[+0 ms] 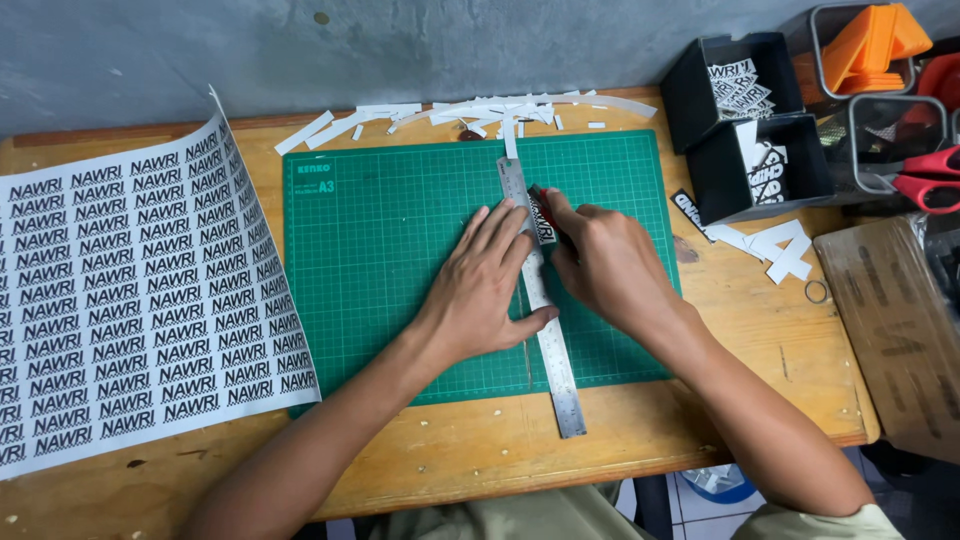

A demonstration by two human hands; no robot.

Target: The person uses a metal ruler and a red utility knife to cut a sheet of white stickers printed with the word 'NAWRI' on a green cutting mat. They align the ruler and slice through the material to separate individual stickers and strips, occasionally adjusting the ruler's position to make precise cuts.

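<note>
Wooden desk, green cutting mat [380,290] mid-frame: left hand [480,290] lies flat, pinning a stiff, likely slippery steel ruler [555,365], while right hand [610,265] grips a knife [543,196] over a thin, flimsy sticker strip [541,225].

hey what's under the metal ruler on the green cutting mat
Under the long steel ruler lies a small black-and-white printed sticker, partly showing, on the green cutting mat. The left hand covers the rest.

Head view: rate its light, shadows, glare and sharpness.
Head view: soft, even light; faint shadows under the left hand and right hand; mild sheen on the steel ruler, no harsh glare; cutting mat and sticker sheet sharp; edges slightly bowed.
</note>
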